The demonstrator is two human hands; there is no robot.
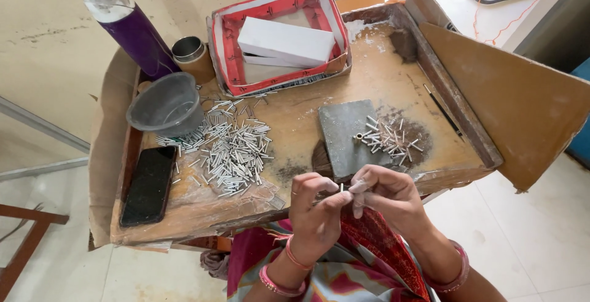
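1. Head view, the step in hand: the left hand (314, 206) and the right hand (384, 194) meet at the near edge of the worn wooden work tray (393, 68), fingertips pinched narrowly together on a thin silver metal tube (340, 189), held between both hands just above the lap. It looks like fine fitting or checking of a single tube; the grip calls for steady fingertips.

2. Just beyond the hands lies a flat grey stone slab (345, 136) with a small brass-coloured piece (357, 136) on it, and a small scatter of silver tubes (392, 137) at its right edge.

3. To the left, a large heap of the same silver tubes (230, 148) spreads over the tray, near a grey plastic bowl (165, 104) and a black phone (148, 185).

4. Far side: a purple bottle with an orange cap (126, 22), a small metal cup (188, 48), and a red-edged cardboard box holding white boxes (279, 40).

5. A brown cardboard sheet (516, 105) leans at the right; a thin dark rod (442, 110) lies by the tray's rim. Nothing blocks the hands.
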